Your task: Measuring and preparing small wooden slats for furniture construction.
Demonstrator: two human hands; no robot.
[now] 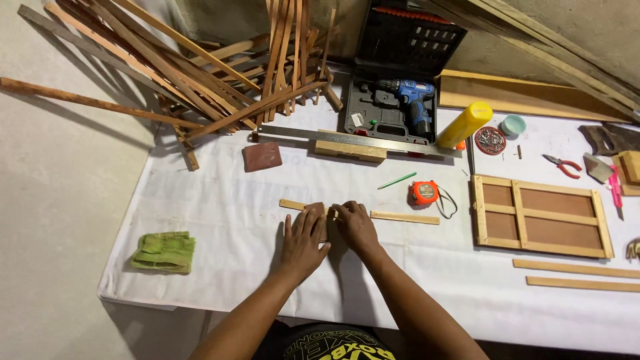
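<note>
I see both hands flat on the thin wood strip (400,217), mid-table, pressing it down. Left hand (303,239) fingers spread, palm down; right hand (357,227) fingertips pinching strip's top edge, nothing lifted. Strip looks light, stiff, prob. snaps if bent; best held near middle w/ both ends free. Right of hands: orange tape measure (425,193), green pencil (397,181), framed panel (540,216). Beyond hands: steel ruler (347,139), drill case (393,107). Left: green cloth (164,251). Nothing blocks.

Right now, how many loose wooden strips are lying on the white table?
3: one strip under both hands, two strips at the right edge. More may be hidden.
</note>
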